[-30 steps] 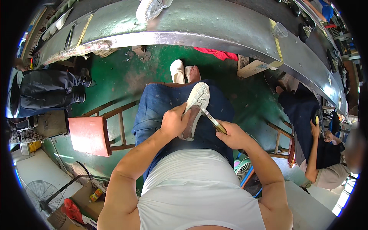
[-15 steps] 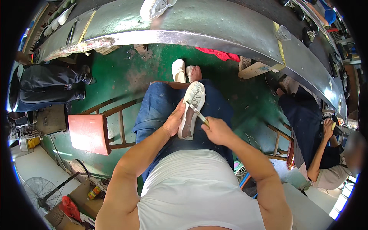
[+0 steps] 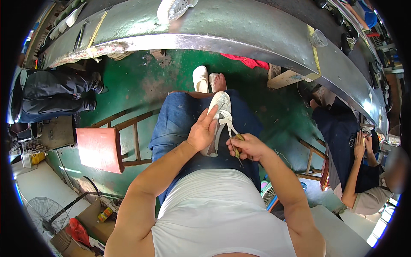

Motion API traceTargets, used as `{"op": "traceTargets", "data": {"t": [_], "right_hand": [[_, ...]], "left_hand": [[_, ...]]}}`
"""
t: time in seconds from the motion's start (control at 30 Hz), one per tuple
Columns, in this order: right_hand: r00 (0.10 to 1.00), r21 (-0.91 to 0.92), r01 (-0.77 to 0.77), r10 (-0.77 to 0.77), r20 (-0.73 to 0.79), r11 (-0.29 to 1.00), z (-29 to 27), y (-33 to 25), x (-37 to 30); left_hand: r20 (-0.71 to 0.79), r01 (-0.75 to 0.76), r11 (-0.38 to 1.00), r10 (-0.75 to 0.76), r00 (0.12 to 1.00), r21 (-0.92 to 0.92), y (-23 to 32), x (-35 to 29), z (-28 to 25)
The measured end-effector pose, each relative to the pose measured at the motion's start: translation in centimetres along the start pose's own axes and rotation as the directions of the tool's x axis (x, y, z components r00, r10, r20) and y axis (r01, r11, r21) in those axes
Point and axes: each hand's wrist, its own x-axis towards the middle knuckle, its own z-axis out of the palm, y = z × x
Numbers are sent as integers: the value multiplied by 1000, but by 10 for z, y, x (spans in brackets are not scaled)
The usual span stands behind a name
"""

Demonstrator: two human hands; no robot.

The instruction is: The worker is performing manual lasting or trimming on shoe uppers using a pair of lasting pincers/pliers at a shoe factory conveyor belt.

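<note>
A white shoe [image 3: 219, 100] lies on my lap, toe pointing away from me. My left hand [image 3: 202, 132] grips its left side, fingers lying along the upper and thumb hidden. A white strap-like strip [image 3: 227, 120] loops up out of the shoe's opening and runs to my right hand [image 3: 249, 147]. That hand is closed around a thin hand tool with a yellowish handle [image 3: 238, 138]; its narrow dark end points down toward me. The strip's end appears to lie at my right fingertips, but I cannot tell whether they pinch it.
A metal-topped bench [image 3: 239, 25] crosses ahead, with another white shoe [image 3: 172, 9] and a clear cup [image 3: 318, 38] on it. A reddish stool [image 3: 99, 149] stands left. One person [image 3: 55, 92] is at the left, another [image 3: 342, 145] at the right. A fan [image 3: 46, 214] stands lower left.
My right hand has drawn back toward me from the shoe, and the tool has turned in it. A white strip now stands out of the shoe. My left hand has shifted onto the upper.
</note>
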Motion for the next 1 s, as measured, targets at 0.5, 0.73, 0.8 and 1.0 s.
{"op": "traceTargets", "data": {"t": [0.5,0.73,0.8,1.0], "right_hand": [[889,-779,105,-409,-205,618,12,-55,23],[852,-971,63,-519,-69,232,27,-57,7],[792,-962,154,-610,-17,227,26,-47,4],[862,-980,16,-500,-87,197,19,-43,1]], "left_hand": [[168,471,865,-445,880,-176,11,6,-3],[205,386,804,-328,922,-452,-13,10,4],[233,428,796,-360,903,-428,-3,12,0],[412,519,544,-316,855,-659,-5,6,-5]]}}
